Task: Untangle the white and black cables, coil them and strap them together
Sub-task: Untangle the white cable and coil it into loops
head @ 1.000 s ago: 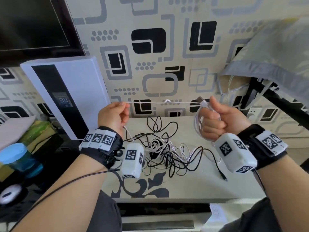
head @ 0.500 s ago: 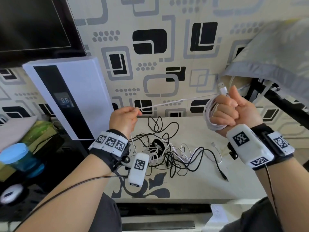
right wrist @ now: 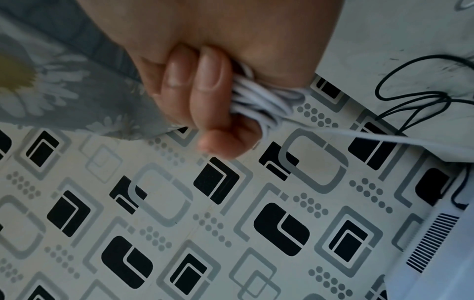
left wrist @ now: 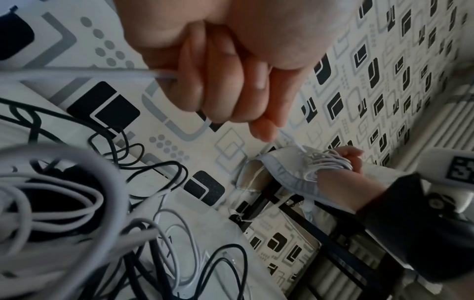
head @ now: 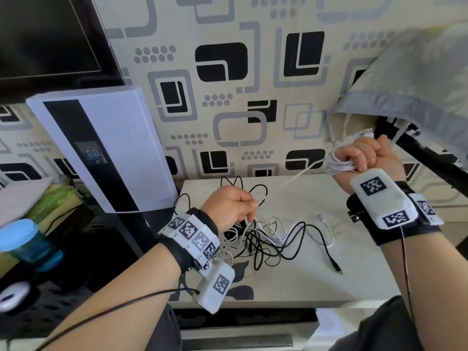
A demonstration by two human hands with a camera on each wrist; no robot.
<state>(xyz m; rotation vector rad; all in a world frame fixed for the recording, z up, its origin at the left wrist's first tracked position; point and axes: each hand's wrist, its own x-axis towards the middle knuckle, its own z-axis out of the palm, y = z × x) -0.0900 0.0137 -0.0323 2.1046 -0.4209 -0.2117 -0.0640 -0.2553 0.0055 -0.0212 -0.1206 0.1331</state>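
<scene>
A white cable coil [head: 339,166] is wound round my right hand [head: 364,155], which grips it up at the right near the wall, with a USB plug [head: 367,133] sticking out above the fist. The right wrist view shows my fingers [right wrist: 205,91] curled over the coil [right wrist: 259,101]. One white strand [head: 301,173] runs down left to my left hand [head: 233,206], which pinches it just above the tangle. In the left wrist view that strand [left wrist: 77,76] passes through my curled fingers [left wrist: 223,81]. A tangle of black and white cables [head: 268,239] lies on the table [head: 354,279].
A white appliance with a digital display [head: 101,153] leans against the wall at the left. Grey floral cloth [head: 417,84] hangs over a black frame at the right. A dark screen [head: 45,36], a blue-lidded container [head: 25,239] and a mouse [head: 12,295] are further left.
My right hand has gone up and to the right with the coil. My left hand has dropped toward the tangle, still holding the white strand, which now slopes between the hands.
</scene>
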